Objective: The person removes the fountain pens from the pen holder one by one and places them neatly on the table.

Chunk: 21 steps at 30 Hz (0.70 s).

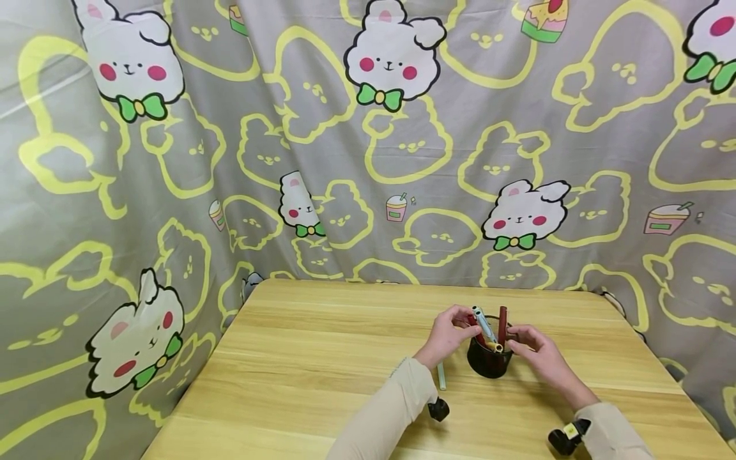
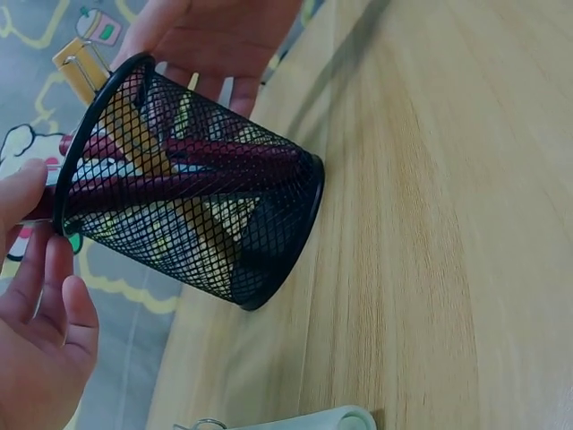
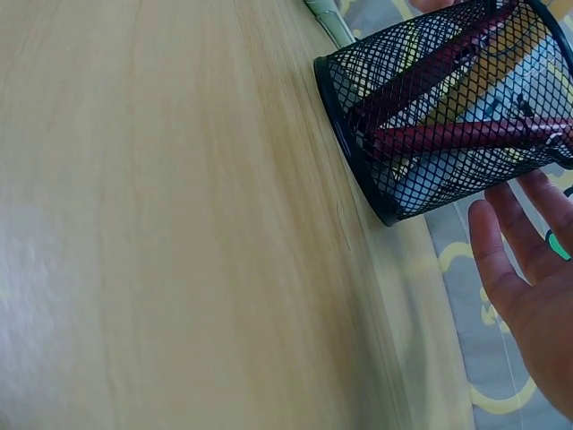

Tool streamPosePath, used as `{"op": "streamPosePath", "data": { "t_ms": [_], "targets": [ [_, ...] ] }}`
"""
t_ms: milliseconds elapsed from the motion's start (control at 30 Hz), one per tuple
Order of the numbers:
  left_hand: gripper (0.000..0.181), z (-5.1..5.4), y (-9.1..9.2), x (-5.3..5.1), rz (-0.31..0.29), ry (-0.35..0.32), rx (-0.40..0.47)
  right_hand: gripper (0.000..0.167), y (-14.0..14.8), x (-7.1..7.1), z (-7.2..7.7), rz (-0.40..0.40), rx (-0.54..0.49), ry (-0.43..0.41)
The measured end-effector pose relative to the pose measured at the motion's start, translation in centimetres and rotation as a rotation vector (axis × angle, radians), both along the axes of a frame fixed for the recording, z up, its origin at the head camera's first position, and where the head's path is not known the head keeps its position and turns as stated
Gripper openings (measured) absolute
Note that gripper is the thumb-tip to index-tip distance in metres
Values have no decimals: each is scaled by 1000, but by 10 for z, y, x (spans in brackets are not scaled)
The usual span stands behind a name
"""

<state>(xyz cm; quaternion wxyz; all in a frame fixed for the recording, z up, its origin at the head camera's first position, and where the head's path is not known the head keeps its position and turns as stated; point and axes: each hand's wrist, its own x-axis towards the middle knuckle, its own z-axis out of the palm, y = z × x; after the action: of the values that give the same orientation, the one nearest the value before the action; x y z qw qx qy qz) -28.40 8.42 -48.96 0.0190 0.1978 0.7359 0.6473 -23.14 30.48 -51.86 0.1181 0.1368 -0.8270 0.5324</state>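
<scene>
A black mesh pen holder [image 1: 487, 364] stands upright on the wooden table, with several pens in it. Among them are dark red pens [image 2: 125, 190], a light blue pen [image 1: 484, 322] and a yellow-orange one [image 2: 134, 134]. My left hand [image 1: 450, 333] is at the holder's left rim, its thumb and fingers pinching the upper end of a dark red pen. On the other side, my right hand [image 1: 537, 353] rests by the rim with fairly straight fingers [image 3: 501, 237] against or close to the mesh. Its thumb is hidden in the right wrist view.
A pale green pen-like stick [image 1: 441, 377] lies on the table [image 1: 322, 370] just left of the holder, partly under the left wrist. Behind the table's far edge hangs a grey curtain [image 1: 339, 153] with cartoon rabbits. Black wrist cameras [image 1: 439, 409] sit on both wrists.
</scene>
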Motion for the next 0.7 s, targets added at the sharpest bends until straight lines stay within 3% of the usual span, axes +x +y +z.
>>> {"op": "streamPosePath", "data": {
  "t_ms": [167,400,700],
  "targets": [
    [24,-1,0,0,-3,28,5,27,-1,2,2,-1,7,9],
    [23,3,2,0,42,54,7,25,-3,2,4,18,-16,14],
    [30,11,1,1,19,62,63,25,-3,1,4,24,-24,14]
  ]
}}
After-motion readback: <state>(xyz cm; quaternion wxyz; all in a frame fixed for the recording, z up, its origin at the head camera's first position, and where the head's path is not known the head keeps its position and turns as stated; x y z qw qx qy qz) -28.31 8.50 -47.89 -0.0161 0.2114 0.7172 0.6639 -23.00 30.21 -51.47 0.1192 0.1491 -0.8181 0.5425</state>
